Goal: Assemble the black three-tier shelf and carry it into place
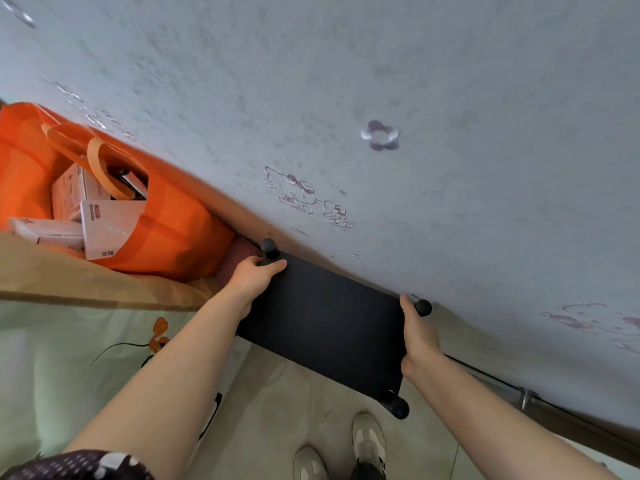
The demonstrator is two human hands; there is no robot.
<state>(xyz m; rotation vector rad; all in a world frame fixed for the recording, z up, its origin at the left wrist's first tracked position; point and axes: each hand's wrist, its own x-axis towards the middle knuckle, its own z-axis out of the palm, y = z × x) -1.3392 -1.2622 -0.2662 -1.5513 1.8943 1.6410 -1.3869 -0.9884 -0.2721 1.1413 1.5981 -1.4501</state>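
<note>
The left hand [254, 277] and the right hand [417, 337] each curl over an opposite short end of the black shelf [322, 323], just beside the wall [415, 98], near an orange bag [173, 230].

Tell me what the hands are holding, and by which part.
Both hold the black shelf by its top board: the left hand grips the left end, the right hand the right end.
</note>
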